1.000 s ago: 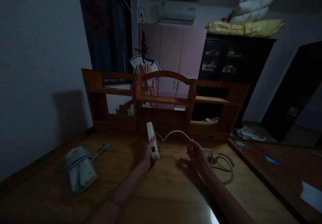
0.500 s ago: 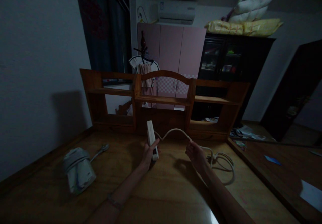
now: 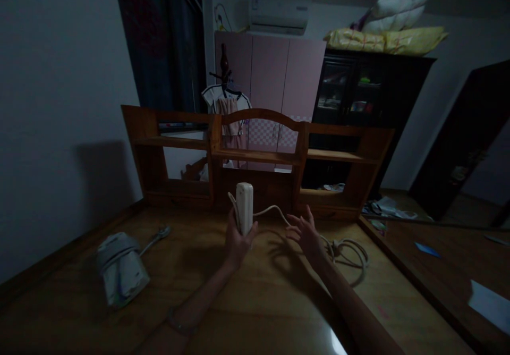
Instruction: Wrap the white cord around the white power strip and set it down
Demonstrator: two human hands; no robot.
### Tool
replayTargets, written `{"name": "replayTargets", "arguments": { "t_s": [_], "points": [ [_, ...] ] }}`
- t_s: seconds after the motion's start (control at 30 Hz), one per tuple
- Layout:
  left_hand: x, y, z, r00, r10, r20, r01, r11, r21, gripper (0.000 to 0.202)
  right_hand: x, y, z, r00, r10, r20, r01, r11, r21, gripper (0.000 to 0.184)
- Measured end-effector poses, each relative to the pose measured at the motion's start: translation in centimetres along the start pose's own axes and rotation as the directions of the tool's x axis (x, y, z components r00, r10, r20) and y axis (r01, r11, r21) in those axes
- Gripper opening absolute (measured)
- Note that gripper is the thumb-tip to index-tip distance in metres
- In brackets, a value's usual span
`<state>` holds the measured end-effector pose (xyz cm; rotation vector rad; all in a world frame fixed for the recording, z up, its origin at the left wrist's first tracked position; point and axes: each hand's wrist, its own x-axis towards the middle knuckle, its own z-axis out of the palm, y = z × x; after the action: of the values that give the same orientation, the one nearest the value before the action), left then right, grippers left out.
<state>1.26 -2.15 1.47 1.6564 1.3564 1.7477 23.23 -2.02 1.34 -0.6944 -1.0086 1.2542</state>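
Note:
My left hand [image 3: 239, 243] is closed around a white power strip [image 3: 245, 206], held upright above the wooden desk. A stretch of its white cord [image 3: 272, 208] lies along the strip's left side and runs from behind it toward the right. Beside that cord, my right hand [image 3: 305, 235] has its fingers spread apart; whether a fingertip touches the cord I cannot tell. The rest of the cord lies in a loose coil [image 3: 350, 254] on the desk, beyond my right wrist. At the left rests a second white power strip [image 3: 123, 278], its cord wound around it and its plug [image 3: 162, 232] sticking out.
A wooden shelf unit [image 3: 258, 157] with several compartments stands along the desk's [image 3: 239, 312] back edge. The wall [image 3: 59, 132] closes off the left side. On the right is a lower brown surface [image 3: 446, 275] with a blue card [image 3: 427, 250] and white paper [image 3: 492, 303].
My left hand has turned the power strip more upright, and cord now shows on its left side. My right hand has opened its fingers from the cord, which hangs lower.

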Motion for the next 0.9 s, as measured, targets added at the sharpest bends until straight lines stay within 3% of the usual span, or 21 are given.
{"name": "replayTargets", "arguments": {
  "t_s": [0.07,0.13,0.23,0.3,0.37,0.5,0.6,0.8,0.9],
  "points": [
    [-0.1,0.1,0.0,0.998,0.057,-0.002,-0.057,0.998,0.022,0.069,-0.2,0.3,0.2,0.998,-0.068,-0.001,0.068,0.989,-0.134,0.075],
    [-0.2,0.2,0.0,0.993,0.121,0.016,-0.121,0.992,0.037,0.071,-0.6,0.5,0.7,0.980,-0.193,0.038,0.194,0.915,-0.354,0.073],
    [-0.5,0.2,0.1,0.981,0.183,0.060,-0.188,0.976,0.111,0.077,-1.5,0.5,1.9,0.895,-0.400,0.199,0.421,0.604,-0.677,0.072],
    [-0.6,0.1,0.1,0.968,0.224,0.116,-0.243,0.951,0.191,0.081,-2.0,0.3,2.9,0.827,-0.483,0.287,0.497,0.393,-0.773,0.069],
    [-0.6,-0.1,0.1,0.936,0.290,0.200,-0.334,0.909,0.247,0.081,-2.3,0.1,3.5,0.781,-0.535,0.322,0.513,0.255,-0.820,0.067],
    [-0.5,-0.5,-0.2,0.818,0.439,0.372,-0.540,0.809,0.232,0.077,-2.3,-0.6,3.3,0.714,-0.580,0.391,0.516,0.058,-0.855,0.065],
    [-0.5,-0.3,-0.4,0.707,0.510,0.491,-0.654,0.735,0.179,0.076,-2.1,-1.1,2.4,0.691,-0.570,0.445,0.536,-0.008,-0.844,0.063],
    [-1.3,0.8,-0.3,0.460,0.552,0.696,-0.817,0.570,0.089,0.077,-0.6,0.1,0.3,0.722,-0.468,0.509,0.582,0.013,-0.813,0.057],
    [-1.9,0.9,0.0,0.391,0.596,0.701,-0.858,0.512,0.044,0.078,0.0,1.4,-0.3,0.696,-0.410,0.590,0.644,-0.007,-0.765,0.048]
  ]
}}
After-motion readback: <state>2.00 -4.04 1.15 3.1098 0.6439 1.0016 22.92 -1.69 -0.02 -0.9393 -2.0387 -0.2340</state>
